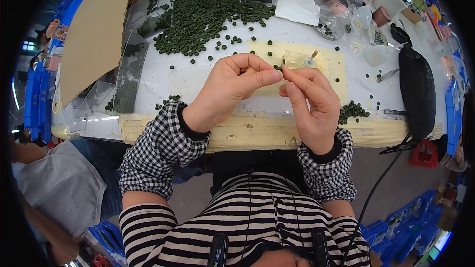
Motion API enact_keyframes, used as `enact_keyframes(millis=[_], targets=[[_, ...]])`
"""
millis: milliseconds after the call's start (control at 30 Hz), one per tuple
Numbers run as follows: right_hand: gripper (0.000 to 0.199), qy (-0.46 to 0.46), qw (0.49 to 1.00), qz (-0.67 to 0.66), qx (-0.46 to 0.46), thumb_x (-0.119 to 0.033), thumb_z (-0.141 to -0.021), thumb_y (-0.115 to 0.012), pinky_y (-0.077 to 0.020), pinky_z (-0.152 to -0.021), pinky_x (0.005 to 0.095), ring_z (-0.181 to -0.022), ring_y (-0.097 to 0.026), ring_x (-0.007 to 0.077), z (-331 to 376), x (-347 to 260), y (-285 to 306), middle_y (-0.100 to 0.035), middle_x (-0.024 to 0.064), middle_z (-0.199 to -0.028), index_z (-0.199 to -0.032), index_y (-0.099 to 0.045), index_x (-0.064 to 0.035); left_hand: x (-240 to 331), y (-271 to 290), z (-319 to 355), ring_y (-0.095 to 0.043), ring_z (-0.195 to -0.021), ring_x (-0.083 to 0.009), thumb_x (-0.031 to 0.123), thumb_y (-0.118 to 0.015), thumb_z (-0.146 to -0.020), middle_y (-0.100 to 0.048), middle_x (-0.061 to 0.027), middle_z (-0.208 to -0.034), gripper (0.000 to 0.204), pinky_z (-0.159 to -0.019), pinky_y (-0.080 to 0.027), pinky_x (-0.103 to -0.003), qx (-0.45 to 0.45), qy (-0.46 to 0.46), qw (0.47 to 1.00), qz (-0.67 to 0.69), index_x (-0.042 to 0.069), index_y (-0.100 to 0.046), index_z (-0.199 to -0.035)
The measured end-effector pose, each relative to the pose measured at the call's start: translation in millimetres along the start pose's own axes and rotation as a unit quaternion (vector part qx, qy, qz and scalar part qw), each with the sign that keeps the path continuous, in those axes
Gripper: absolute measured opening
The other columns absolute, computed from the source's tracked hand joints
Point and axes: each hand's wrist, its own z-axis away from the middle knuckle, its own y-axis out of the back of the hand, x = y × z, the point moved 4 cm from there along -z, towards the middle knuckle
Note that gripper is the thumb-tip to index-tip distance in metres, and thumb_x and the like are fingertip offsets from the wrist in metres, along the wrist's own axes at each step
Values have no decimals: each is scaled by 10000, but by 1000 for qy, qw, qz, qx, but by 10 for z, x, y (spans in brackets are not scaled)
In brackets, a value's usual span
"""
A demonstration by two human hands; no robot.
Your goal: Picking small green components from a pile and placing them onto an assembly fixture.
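Honestly hard to see much of the small dark green piece (278,67), it's nearly buried between the fingertips, so I can't tell which way it points or where its long axis runs. It sits above the pale yellow mat (336,69), where the two hands meet. Left hand (230,89) pinches it with thumb and forefinger, right hand (309,101) pinches from the other side. A big pile of green pieces (203,20) lies behind, a white paper sheet (298,9) beside it, and clear plastic bags (346,20) on the right.

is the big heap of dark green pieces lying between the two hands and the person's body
No, the heap of dark green pieces lies beyond the left hand and right hand, farther up the table.
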Motion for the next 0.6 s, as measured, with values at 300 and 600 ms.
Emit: enact_keyframes(millis=[300,600], targets=[[265,-1,1000,-4,3,52,-849,-605,-478,-655,219,-725,-589,116,-2,10,-6,-610,83,-910,-1103,-664,3,-22,14,-9,-293,-484,-2,123,-690,-858,-533,72,-671,89,-431,-206,-180,3,20,1000,14,57,-633,-877],[271,5,1000,-3,2,53,-846,-607,-475,-655,220,-725,-582,115,3,13,0,-610,83,-912,-1105,-665,-1,0,9,-1,-299,-491,-4,126,-685,-863,-514,81,-664,87,-435,-211,-175,4,22,1000,7,59,-632,-880]])
